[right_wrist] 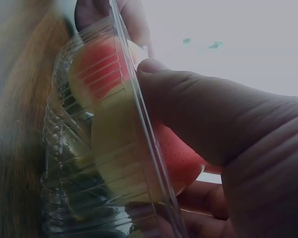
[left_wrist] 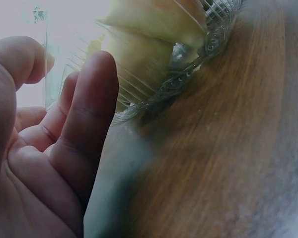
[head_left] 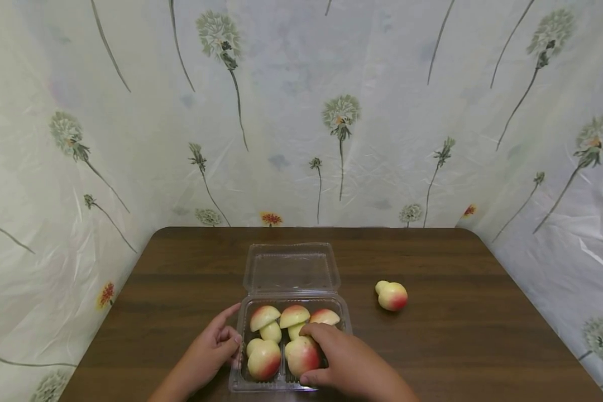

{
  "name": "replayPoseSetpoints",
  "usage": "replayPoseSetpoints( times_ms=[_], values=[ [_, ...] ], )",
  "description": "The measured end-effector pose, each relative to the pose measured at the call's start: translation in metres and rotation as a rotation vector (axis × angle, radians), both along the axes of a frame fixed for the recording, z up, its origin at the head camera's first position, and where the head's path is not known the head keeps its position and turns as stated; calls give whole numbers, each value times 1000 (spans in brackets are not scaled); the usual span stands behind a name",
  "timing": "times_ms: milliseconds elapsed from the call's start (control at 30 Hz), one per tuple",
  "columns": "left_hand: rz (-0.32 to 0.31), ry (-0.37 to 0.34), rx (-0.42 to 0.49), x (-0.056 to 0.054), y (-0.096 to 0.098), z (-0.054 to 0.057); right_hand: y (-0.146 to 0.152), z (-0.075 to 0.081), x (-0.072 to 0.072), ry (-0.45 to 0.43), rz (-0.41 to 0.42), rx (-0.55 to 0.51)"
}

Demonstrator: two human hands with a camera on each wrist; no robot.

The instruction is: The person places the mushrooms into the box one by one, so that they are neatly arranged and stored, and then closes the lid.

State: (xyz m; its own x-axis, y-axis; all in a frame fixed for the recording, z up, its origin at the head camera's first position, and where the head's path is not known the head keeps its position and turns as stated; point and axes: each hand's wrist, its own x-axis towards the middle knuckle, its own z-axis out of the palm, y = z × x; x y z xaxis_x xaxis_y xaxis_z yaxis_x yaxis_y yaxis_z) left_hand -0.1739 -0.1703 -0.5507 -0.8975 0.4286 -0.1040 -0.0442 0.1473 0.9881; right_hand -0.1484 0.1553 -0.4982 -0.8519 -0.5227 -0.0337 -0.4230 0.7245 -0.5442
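Note:
A clear plastic clamshell container (head_left: 255,386) stands on the table with its lid (head_left: 292,271) lying back. Mushroom-shaped pieces with red-and-yellow caps fill it, several in two rows. At the front right, my right hand (head_left: 349,357) grips one mushroom (head_left: 300,356) by its cap, thumb toward the front rim. Another mushroom (head_left: 264,361) lies at the front left, cap toward me. My left hand (head_left: 208,353) holds the container's left side, thumb at the rim and fingers against the ribbed outer wall (left_wrist: 139,84).
One more mushroom (head_left: 393,296) lies on the dark wooden table (head_left: 457,335), right of the container. Behind the table and along both sides hangs a pale sheet (head_left: 291,123) printed with dandelions.

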Motion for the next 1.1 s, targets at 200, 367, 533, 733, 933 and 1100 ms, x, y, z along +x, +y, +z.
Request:
replayPoseSetpoints(
  times_ms=[200, 367, 533, 733, 933, 1100],
  values=[
    [1, 4, -5, 0, 0, 0, -2, -1, -1, 11, 14, -1],
    [8, 5, 2, 0, 0, 1, -3, -3, 0, 59, 24, 10],
    [10, 0, 16, -1, 1, 1, -3, -5, 2, 97, 42, -12],
    [-1, 9, 26, 0, 1, 1, -1, -6, 2, 140, 44, -12],
    [3, -2, 25, -1, 1, 0, -2, -4, 1, 121, 31, -8],
    [2, -3, 21, -1, 1, 0, -1, -3, 2, 97, 11, -30]
  ],
)
